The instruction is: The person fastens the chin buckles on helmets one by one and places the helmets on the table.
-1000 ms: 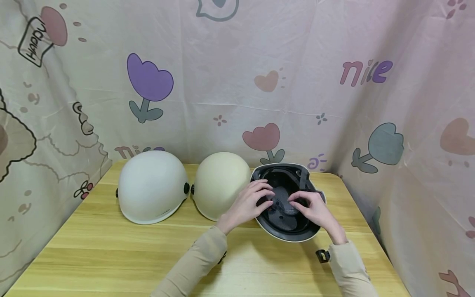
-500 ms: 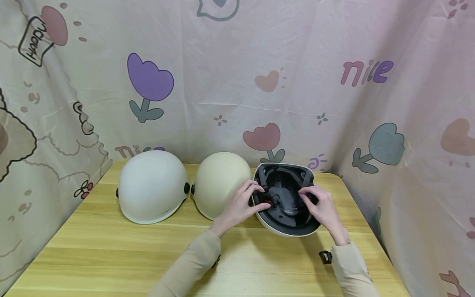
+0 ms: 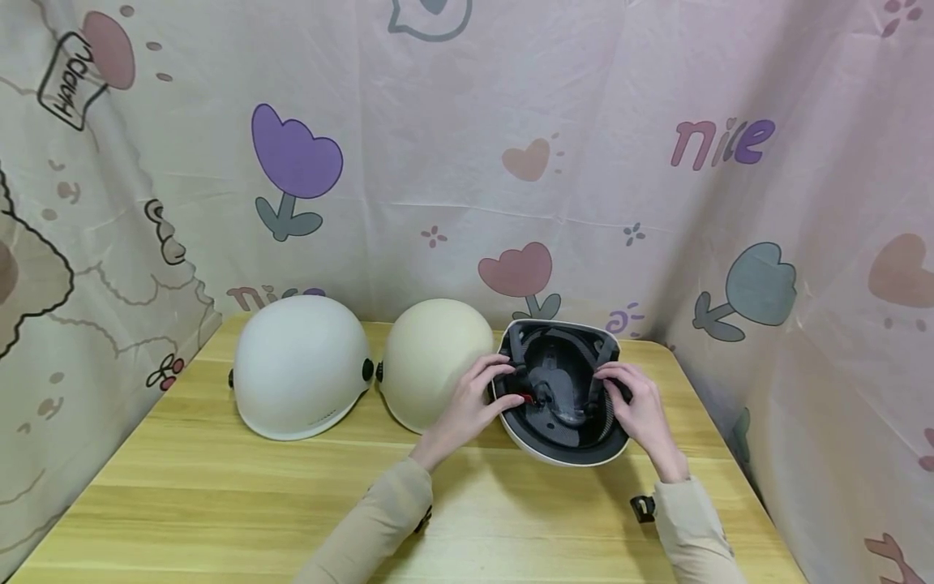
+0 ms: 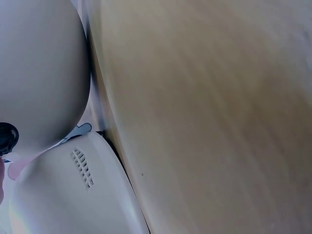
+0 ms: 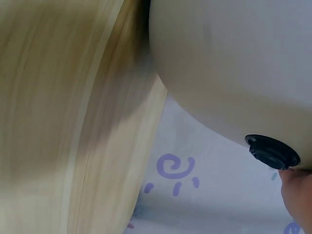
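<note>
A helmet (image 3: pixel 565 457) lies upside down at the table's right, its black inner lining (image 3: pixel 556 373) facing up. Two dark chin straps run inside near its back rim, and a small red piece (image 3: pixel 527 398) shows beside the left thumb. My left hand (image 3: pixel 465 408) grips the left rim, thumb over the inside. At the right rim my right hand (image 3: pixel 642 412) holds on, thumb and fingers bent near the right strap (image 3: pixel 602 358). In the right wrist view the pale shell (image 5: pixel 234 68) carries a round black button (image 5: pixel 272 152), a finger (image 5: pixel 296 195) right by it.
A cream helmet (image 3: pixel 430 349) stands dome up just left of the upturned one, partly behind my left hand. Left of it sits a white helmet (image 3: pixel 299 365), also dome up. All three are on a wooden table (image 3: pixel 241 503) before a printed curtain (image 3: pixel 423 146).
Both hands have moved apart from the middle of the helmet's inside to its left and right rims. The upturned helmet has turned slightly, and its two straps now lie toward the sides.
</note>
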A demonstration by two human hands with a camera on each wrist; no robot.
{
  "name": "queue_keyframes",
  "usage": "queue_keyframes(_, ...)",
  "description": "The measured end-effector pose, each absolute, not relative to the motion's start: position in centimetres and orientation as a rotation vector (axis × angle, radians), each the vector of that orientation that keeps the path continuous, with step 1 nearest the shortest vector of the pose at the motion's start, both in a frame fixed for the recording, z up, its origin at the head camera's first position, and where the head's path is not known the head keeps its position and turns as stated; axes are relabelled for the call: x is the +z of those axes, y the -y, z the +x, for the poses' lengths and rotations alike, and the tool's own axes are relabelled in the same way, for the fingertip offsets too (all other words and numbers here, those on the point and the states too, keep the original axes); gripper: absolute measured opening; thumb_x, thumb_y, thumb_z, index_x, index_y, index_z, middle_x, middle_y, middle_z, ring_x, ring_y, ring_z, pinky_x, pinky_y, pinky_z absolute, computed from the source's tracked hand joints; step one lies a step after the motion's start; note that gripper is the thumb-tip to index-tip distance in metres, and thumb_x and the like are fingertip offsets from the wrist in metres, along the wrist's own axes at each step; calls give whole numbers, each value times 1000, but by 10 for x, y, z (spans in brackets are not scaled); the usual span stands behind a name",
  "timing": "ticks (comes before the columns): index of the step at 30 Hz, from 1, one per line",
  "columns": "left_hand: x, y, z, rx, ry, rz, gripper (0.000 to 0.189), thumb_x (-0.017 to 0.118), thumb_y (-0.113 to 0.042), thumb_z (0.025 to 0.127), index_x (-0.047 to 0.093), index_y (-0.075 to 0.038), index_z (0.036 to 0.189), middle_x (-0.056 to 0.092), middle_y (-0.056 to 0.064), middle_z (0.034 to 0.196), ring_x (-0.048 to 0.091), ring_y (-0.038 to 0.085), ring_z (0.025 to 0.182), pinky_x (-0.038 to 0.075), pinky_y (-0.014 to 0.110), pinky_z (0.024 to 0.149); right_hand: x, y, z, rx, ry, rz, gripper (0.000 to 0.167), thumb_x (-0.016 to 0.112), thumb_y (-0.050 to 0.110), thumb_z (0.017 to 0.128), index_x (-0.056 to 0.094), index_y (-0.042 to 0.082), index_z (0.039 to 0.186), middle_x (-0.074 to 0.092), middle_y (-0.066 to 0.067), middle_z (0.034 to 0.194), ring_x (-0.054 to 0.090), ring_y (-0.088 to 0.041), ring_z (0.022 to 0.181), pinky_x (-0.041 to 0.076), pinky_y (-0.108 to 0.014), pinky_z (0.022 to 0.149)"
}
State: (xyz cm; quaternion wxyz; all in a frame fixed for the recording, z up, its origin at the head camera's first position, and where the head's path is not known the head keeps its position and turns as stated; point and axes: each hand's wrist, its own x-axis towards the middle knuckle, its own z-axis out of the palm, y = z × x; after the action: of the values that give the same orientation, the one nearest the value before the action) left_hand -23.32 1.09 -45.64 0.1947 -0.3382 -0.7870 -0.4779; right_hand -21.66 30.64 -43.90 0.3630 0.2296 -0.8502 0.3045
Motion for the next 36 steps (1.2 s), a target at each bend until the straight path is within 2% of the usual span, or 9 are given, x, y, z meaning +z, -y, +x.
queue_keyframes(5, -460, -10, -234, -1340, 2176, -931, 47, 80, -22, 85, 66, 1, 124, 60, 15, 135, 57, 29, 130, 47, 46, 110, -441, -307, -216, 827, 2192, 559, 23, 70, -18, 79, 74, -1, 94, 69, -22, 108, 57, -40, 106, 33, -18, 101)
queue_keyframes(10, -461, -10, -234, -1372, 2169, -900, 47, 78, -19, 88, 65, 4, 126, 59, 19, 136, 57, 31, 129, 46, 47, 110, -444, -309, -216, 854, 2231, 504, 21, 71, -12, 80, 74, -2, 97, 63, -24, 111, 45, -39, 105, 28, -36, 93)
queue_keyframes(13, -461, -10, -233, -1385, 2199, -887, 46, 71, -17, 93, 61, 4, 133, 55, 22, 139, 55, 33, 131, 45, 48, 111, -443, -311, -213, 878, 2268, 499, 25, 68, -11, 79, 72, -2, 102, 60, -24, 111, 40, -37, 104, 26, -43, 88)
queue_keyframes(17, -460, -9, -231, -1396, 2256, -900, 47, 61, -11, 100, 51, 5, 143, 48, 24, 146, 49, 35, 136, 43, 52, 112, -440, -314, -209, 921, 2341, 507, 38, 59, -12, 75, 70, -1, 109, 55, -23, 115, 36, -32, 105, 25, -42, 86)
queue_keyframes(20, -459, -9, -230, -1420, 2292, -889, 51, 58, -9, 101, 44, 5, 148, 44, 23, 150, 45, 37, 140, 39, 54, 116, -439, -317, -206, 934, 2389, 499, 44, 53, -11, 74, 68, -1, 115, 51, -23, 117, 35, -31, 106, 25, -40, 85)
queue_keyframes(23, -459, -8, -229, -1450, 2336, -849, 56, 57, -12, 102, 37, 2, 153, 41, 21, 156, 41, 37, 144, 34, 56, 119, -439, -318, -204, 939, 2413, 464, 44, 53, -8, 78, 64, -2, 120, 48, -26, 123, 36, -38, 112, 27, -44, 90)
queue_keyframes(28, -461, -7, -229, -1529, 2354, -830, 61, 56, -20, 104, 31, -3, 157, 39, 19, 160, 37, 35, 149, 31, 53, 122, -443, -318, -204, 967, 2436, 375, 44, 58, -1, 90, 53, -3, 134, 36, -33, 140, 36, -49, 127, 31, -60, 101)
queue_keyframes(32, -461, -6, -229, -1567, 2319, -829, 61, 55, -21, 104, 31, -1, 156, 40, 23, 158, 38, 36, 148, 32, 54, 120, -445, -317, -205, 1015, 2453, 340, 49, 58, 5, 97, 44, -4, 143, 32, -33, 148, 40, -50, 130, 34, -65, 104)
queue_keyframes(36, -461, -8, -229, -1573, 2310, -772, 61, 57, -22, 103, 34, 1, 155, 41, 25, 157, 41, 37, 146, 34, 52, 120, -445, -318, -205, 1040, 2482, 308, 54, 57, 10, 100, 37, -4, 148, 37, -32, 149, 38, -50, 137, 33, -68, 109)
